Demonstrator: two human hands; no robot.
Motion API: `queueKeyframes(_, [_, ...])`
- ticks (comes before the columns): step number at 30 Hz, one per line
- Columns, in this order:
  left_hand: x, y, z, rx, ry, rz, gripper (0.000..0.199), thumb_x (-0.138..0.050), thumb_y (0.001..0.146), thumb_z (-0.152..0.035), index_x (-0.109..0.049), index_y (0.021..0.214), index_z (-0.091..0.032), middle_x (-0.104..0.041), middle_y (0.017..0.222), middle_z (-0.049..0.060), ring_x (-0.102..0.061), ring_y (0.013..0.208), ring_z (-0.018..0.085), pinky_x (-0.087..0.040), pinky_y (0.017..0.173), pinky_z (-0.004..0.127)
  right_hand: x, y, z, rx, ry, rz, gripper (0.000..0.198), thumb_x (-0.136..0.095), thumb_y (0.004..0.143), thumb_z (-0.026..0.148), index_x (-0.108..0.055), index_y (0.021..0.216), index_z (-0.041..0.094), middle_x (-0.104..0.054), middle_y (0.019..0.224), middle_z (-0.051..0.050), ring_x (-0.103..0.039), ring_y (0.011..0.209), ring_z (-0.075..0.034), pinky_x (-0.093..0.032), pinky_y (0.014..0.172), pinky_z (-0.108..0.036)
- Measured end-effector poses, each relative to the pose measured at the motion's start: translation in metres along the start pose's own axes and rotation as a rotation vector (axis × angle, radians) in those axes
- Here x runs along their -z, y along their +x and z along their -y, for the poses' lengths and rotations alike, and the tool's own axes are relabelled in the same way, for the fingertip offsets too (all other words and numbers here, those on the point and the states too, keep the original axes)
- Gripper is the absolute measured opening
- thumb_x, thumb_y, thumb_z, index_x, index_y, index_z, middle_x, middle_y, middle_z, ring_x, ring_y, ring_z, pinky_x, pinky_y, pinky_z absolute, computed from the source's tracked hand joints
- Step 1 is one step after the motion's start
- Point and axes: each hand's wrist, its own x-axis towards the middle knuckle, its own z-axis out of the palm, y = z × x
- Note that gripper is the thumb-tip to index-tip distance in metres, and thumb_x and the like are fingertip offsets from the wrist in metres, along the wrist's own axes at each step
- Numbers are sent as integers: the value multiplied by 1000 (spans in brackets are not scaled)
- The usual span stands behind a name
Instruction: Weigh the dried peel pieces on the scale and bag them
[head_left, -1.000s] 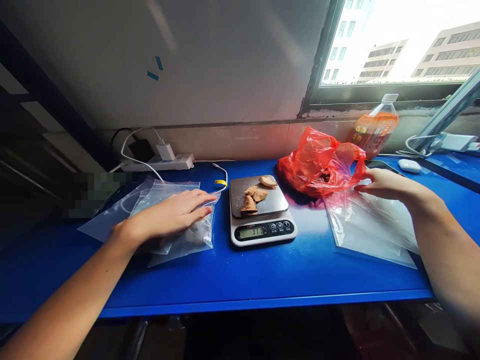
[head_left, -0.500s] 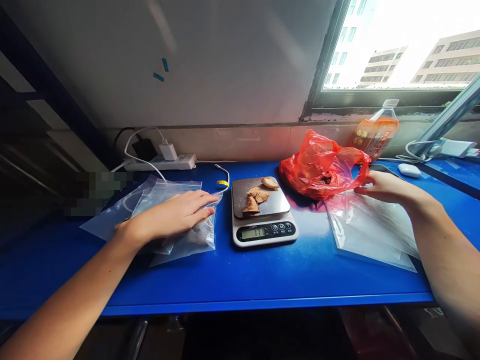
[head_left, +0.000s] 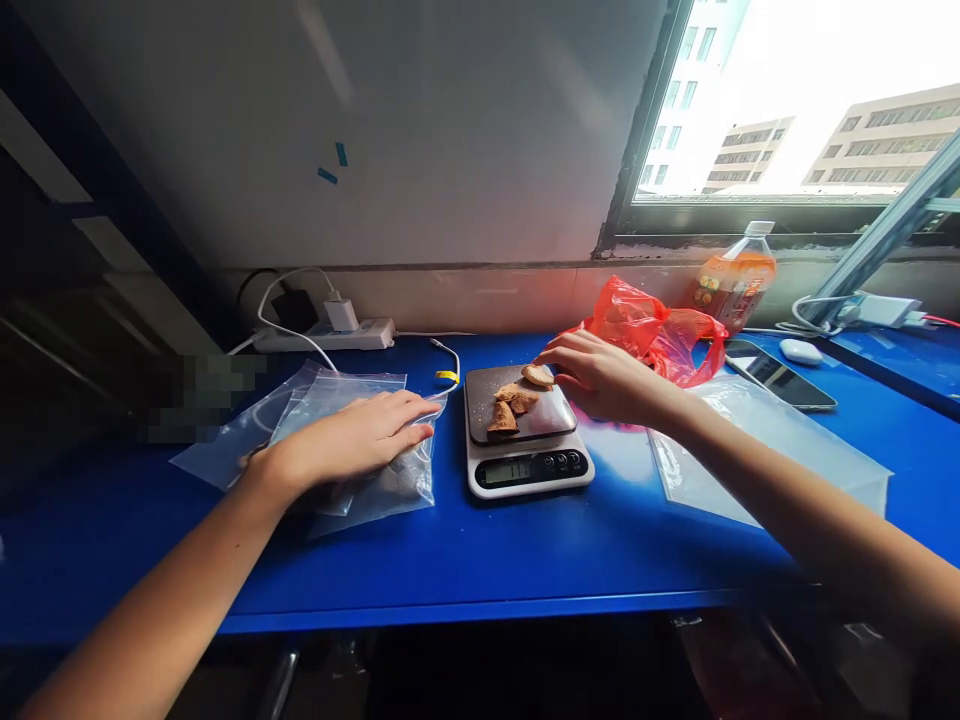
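My left hand [head_left: 356,435] lies flat with fingers stretched out on clear zip bags [head_left: 349,384] left of the scale; what is in them is mostly hidden. A white kitchen scale [head_left: 480,480] with a metal plate carries several rough brown chunks [head_left: 516,398], whose kind I cannot make out. A paler piece [head_left: 537,376] sits at the plate's back right. Over that corner reaches my right hand [head_left: 600,375], its fingertips beside the pale piece and its thumb apart from them. Whether it touches the piece I cannot tell.
Behind my right hand lies a red plastic bag [head_left: 637,310]; a drink bottle [head_left: 739,278] stands by the window. More clear bags [head_left: 697,470], a phone [head_left: 780,375] and a white case [head_left: 801,351] are at right. A power strip [head_left: 367,334] with cables lies along the wall.
My right hand has moved left from the red bag's edge to the scale. The bag has sunk lower, and the phone shows more. My left hand stays on the zip bags.
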Motion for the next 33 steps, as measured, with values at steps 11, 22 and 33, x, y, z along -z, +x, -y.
queueKeyframes(11, [-4, -3, 7, 22, -41, -82, 52, -34, 93, -58, -47, 139, -36, -49, 144, -1, -41, 135, 29, -33, 112, 45, -38, 24, -1, -175, 111, -6, 27, -43, 86, 10, -64, 101, 19, -63, 99, -7, -59, 81, -15, -49, 73, -27])
queueKeyframes(22, [55, 43, -63, -353, -14, -648, 35, -38, 96, -39, -62, 111, -19, -64, 112, 2, -55, 107, 22, -40, 99, 35, 62, -67, -61, -646, -226, -735, 14, -53, 75, 22, -64, 83, 20, -65, 83, -5, -53, 67, -17, -46, 67, -36])
queueKeyframes(33, [53, 190, -170, -748, 646, -410, 19, -56, 87, -26, -69, 98, -17, -51, 134, 13, -38, 128, 32, -24, 106, 49, 32, -42, -124, -548, -166, 263, 12, -55, 74, 21, -66, 75, 20, -65, 66, -1, -56, 61, -14, -44, 57, -26])
